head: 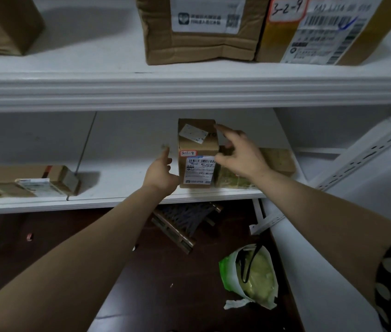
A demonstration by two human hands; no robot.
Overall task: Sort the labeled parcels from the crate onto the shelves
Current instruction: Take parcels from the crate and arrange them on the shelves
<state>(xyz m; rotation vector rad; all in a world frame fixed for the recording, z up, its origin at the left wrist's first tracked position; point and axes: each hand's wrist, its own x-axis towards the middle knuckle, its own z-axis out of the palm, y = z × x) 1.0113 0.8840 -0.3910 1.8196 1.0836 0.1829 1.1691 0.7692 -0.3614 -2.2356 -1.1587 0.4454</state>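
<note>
Both grips are open rn, nothing clamped. Left grip [162,170] has its thumb up and the palm edge against the low left side of the box. Right grip [240,154] has fingers splayed by the top right corner, and the thumb looks like it's touching the front right edge, tho I can't tell for sure.

Big stuff first: the upper shelf [189,92] carries large cartons, one marked 3-2-9 [321,32]. The lower shelf [117,188] is where the action is. The 3-1-9 parcel [198,144] stands upright near its front edge, long axis vertical, shipping label facing out, right between the two grips. A flat brown parcel [278,161] sits just beside it on the right, behind the right grip.

Imo it's basically placed. Only a nudge or a let-go is left, and the left grip is the one more squarely on it. The little red-edged tag [188,153] is readable from the front.
</note>
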